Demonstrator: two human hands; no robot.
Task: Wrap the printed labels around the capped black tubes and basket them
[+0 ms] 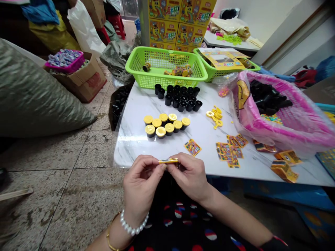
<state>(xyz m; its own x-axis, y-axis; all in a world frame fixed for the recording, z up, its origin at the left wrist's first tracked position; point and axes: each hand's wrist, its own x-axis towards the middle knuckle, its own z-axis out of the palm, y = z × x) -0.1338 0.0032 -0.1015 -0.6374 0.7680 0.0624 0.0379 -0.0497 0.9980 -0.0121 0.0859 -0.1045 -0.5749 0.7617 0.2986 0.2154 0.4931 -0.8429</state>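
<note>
My left hand (140,184) and my right hand (190,177) pinch the two ends of a small yellow printed label (169,160) with a barcode, just off the table's front edge. It is seen nearly edge-on, so its full shape is hidden. Beyond my right fingers a single colourful printed label (193,147) lies flat on the table. Several more printed labels (225,150) overlap farther right. Ahead of my hands stand several black cups with yellow lids (169,129). Behind those, black cups (176,101) are grouped without yellow lids.
A green basket (166,83) holding a few wrapped cups stands at the table's back. Yellow plastic pieces (216,115) lie right of the cups. A pink plastic-lined basket (295,129) with black parts sits at right, near stacks of printed labels (284,170). A full sack (39,101) bulges at left.
</note>
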